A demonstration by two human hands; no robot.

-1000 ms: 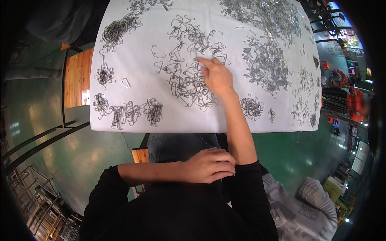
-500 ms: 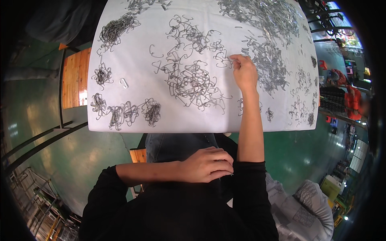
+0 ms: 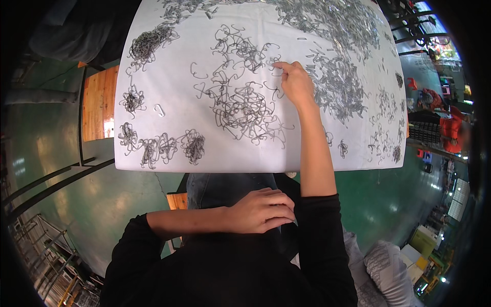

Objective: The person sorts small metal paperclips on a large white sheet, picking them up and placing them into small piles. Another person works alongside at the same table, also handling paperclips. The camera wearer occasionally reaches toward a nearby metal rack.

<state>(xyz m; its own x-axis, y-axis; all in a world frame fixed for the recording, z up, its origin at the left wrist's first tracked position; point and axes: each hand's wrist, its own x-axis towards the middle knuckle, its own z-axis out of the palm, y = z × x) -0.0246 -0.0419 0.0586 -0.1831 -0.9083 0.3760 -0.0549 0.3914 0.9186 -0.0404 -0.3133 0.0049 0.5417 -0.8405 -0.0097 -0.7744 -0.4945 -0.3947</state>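
Observation:
Over the white-covered table (image 3: 169, 92), my right hand (image 3: 297, 84) reaches in with its index finger stretched out and the other fingers partly bent. Its fingertip meets a few S-shaped wire hooks at the right side of a loose, tangled spread of dark metal hooks (image 3: 245, 110). Just right of that hand lies a wide scatter of small, shiny oblong metal pieces (image 3: 337, 84). My left hand (image 3: 263, 211) stays in front of my body, below the table edge, beside my right sleeve. Its fingers are curled, and whatever they may hold is hidden.
Smaller hook clumps lie along the table's left and near edges, among them a dense heap (image 3: 149, 43) and a bundle (image 3: 193, 147). One pale hook (image 3: 159, 110) lies alone. A wooden bench (image 3: 99, 105) stands left; grey-clad legs (image 3: 386, 271) show at lower right.
My right hand has moved left and slightly away from me, from the edge of the oblong pieces onto the hooks. My left hand has hardly moved.

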